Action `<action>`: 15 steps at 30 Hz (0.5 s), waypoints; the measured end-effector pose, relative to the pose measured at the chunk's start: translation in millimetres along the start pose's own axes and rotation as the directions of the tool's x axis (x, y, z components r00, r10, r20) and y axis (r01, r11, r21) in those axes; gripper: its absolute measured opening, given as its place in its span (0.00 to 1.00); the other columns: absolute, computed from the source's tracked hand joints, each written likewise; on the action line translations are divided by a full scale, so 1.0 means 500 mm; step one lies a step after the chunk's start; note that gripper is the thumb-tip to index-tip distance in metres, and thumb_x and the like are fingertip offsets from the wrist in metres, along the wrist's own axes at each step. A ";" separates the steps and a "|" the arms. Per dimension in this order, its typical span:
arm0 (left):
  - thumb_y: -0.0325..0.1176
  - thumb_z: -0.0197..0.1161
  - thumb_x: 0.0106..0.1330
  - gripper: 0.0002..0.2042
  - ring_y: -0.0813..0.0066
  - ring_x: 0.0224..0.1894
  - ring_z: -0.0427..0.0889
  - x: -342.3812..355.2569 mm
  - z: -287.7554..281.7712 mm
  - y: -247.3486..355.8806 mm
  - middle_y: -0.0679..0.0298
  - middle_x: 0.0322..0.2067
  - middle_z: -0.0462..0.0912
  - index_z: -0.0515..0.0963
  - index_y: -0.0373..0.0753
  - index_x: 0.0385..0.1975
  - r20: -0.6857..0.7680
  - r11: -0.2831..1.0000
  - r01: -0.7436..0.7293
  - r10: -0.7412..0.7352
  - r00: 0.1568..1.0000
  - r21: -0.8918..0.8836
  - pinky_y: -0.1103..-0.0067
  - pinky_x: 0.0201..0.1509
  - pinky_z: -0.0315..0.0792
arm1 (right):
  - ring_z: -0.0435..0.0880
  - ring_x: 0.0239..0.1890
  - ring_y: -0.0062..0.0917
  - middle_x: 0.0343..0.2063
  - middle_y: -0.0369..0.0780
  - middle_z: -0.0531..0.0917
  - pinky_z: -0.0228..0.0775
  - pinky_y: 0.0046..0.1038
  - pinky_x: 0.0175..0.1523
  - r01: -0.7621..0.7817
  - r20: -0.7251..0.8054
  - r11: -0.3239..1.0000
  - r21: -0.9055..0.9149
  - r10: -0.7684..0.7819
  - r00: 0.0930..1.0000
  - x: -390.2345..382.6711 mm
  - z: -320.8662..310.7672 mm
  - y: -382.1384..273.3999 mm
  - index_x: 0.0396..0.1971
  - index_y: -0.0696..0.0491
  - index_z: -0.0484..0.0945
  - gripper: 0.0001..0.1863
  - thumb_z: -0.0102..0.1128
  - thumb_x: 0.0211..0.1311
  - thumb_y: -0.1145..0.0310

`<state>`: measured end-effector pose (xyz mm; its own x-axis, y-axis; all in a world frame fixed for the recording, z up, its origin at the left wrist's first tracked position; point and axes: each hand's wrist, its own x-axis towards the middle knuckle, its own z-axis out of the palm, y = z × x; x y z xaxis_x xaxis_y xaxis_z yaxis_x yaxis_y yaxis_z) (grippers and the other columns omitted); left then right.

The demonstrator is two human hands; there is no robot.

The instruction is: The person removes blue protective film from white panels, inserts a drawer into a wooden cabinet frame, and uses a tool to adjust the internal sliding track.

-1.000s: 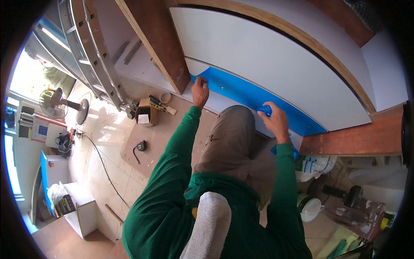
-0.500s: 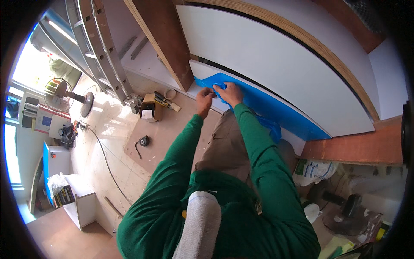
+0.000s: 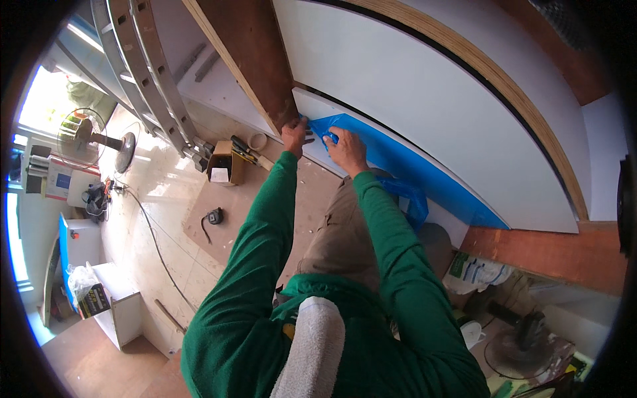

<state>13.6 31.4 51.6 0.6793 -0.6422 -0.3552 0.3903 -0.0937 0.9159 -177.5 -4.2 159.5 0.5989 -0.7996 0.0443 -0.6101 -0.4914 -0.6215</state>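
Big pnl: large flat glossy-white panel (image 3: 424, 99), R of upright (tall brown wood board w/ pale ply edge (image 3: 249, 53); landmark).
Floor: flat pinkish-brown sheet (image 3: 242, 199), person's side of upright; bare stretch by L forearm = most open rm.
Film: long flat bright-blue plastic strip (image 3: 424, 176) on narrow white panel (image 3: 304, 103), R of upright; long axis runs from near upright's foot away R, twd person.
Far end: reddish-brown wood rail (image 3: 544, 252), well R of upright; bounds film there.
Leg: grey-brown trousered leg (image 3: 328, 229), R of upright, just below film; tight rm under R forearm.
R hand (image 3: 348, 151): just R of upright's foot, fingers closed on crumpled blue plastic wad (image 3: 330, 138); nearer film's main run.
L hand (image 3: 294, 137): at upright's foot, fingers part spread, nearest film's L tip; can't tell if pinching it.
Loose film: blue folds (image 3: 417, 205) beside R forearm, farther R of upright; join to wad hidden.
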 end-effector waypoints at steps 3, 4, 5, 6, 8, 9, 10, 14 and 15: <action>0.39 0.66 0.71 0.19 0.56 0.41 0.89 0.005 -0.002 -0.007 0.51 0.42 0.85 0.78 0.27 0.50 0.039 0.997 -0.013 0.016 0.999 -0.082 0.60 0.43 0.89 | 0.86 0.49 0.51 0.43 0.49 0.89 0.79 0.49 0.51 0.048 0.115 0.998 -0.049 -0.042 0.992 0.011 -0.017 0.024 0.50 0.48 0.87 0.19 0.69 0.67 0.52; 0.38 0.66 0.70 0.18 0.58 0.40 0.89 0.009 -0.009 -0.012 0.51 0.42 0.86 0.79 0.27 0.49 0.090 0.993 -0.032 0.043 0.995 -0.116 0.60 0.42 0.89 | 0.86 0.49 0.51 0.43 0.49 0.89 0.79 0.49 0.51 0.049 0.119 0.997 -0.052 -0.042 0.992 0.013 -0.014 0.029 0.50 0.48 0.87 0.19 0.69 0.67 0.52; 0.38 0.66 0.70 0.18 0.58 0.40 0.89 0.016 -0.010 -0.017 0.51 0.42 0.86 0.79 0.27 0.49 0.087 0.992 -0.028 0.039 0.995 -0.120 0.60 0.42 0.89 | 0.86 0.49 0.51 0.43 0.49 0.89 0.79 0.49 0.53 0.078 0.083 0.996 -0.051 -0.074 0.994 0.015 -0.009 0.033 0.50 0.48 0.87 0.19 0.70 0.66 0.52; 0.37 0.66 0.69 0.18 0.58 0.39 0.90 0.024 -0.004 -0.012 0.52 0.40 0.86 0.79 0.27 0.49 0.065 1.000 -0.026 0.027 0.997 -0.013 0.61 0.42 0.89 | 0.86 0.49 0.51 0.44 0.49 0.89 0.79 0.48 0.54 0.109 0.044 0.993 -0.054 -0.107 0.993 0.020 -0.005 0.042 0.50 0.48 0.88 0.19 0.70 0.65 0.52; 0.37 0.67 0.69 0.18 0.58 0.38 0.90 0.043 0.015 -0.005 0.52 0.39 0.87 0.79 0.26 0.48 0.043 0.996 -0.017 0.014 0.999 0.086 0.61 0.42 0.88 | 0.86 0.50 0.51 0.45 0.50 0.89 0.79 0.48 0.55 0.137 0.033 0.990 -0.030 -0.136 0.990 0.031 -0.002 0.065 0.49 0.49 0.88 0.19 0.71 0.65 0.53; 0.37 0.68 0.69 0.18 0.58 0.38 0.91 0.054 0.018 -0.010 0.53 0.36 0.87 0.79 0.26 0.48 0.010 0.998 0.060 -0.060 0.998 0.021 0.62 0.44 0.89 | 0.85 0.51 0.51 0.46 0.50 0.89 0.78 0.47 0.56 0.165 0.026 0.986 0.007 -0.165 0.986 0.034 0.001 0.068 0.49 0.50 0.88 0.19 0.72 0.64 0.54; 0.36 0.68 0.68 0.18 0.59 0.38 0.91 0.059 0.015 -0.020 0.54 0.33 0.87 0.79 0.26 0.48 -0.019 0.990 0.135 -0.136 0.991 -0.046 0.63 0.45 0.89 | 0.85 0.51 0.51 0.46 0.50 0.89 0.78 0.47 0.56 0.165 0.036 0.986 0.007 -0.165 0.986 0.038 0.001 0.073 0.49 0.50 0.88 0.19 0.72 0.64 0.54; 0.34 0.68 0.68 0.16 0.57 0.40 0.91 0.045 -0.065 -0.101 0.53 0.40 0.86 0.78 0.27 0.47 0.504 0.377 -0.779 0.605 0.617 0.501 0.63 0.47 0.89 | 0.86 0.51 0.52 0.47 0.51 0.89 0.78 0.46 0.57 0.165 0.074 0.986 0.024 -0.166 0.983 0.055 0.010 0.070 0.47 0.53 0.89 0.19 0.72 0.64 0.55; 0.35 0.66 0.70 0.16 0.55 0.43 0.90 0.022 -0.053 -0.136 0.51 0.43 0.85 0.77 0.28 0.48 0.478 0.543 -0.753 0.584 0.656 0.372 0.62 0.49 0.89 | 0.85 0.51 0.51 0.47 0.51 0.89 0.78 0.46 0.58 0.207 0.037 0.978 0.036 -0.209 0.977 0.057 0.014 0.072 0.48 0.53 0.89 0.19 0.72 0.64 0.55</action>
<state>11.0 50.7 -19.5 0.3766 -0.8399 0.3907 -0.5311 0.1498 0.8340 -178.8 -42.6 132.7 0.7321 -0.6659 0.1438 -0.4533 -0.6337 -0.6269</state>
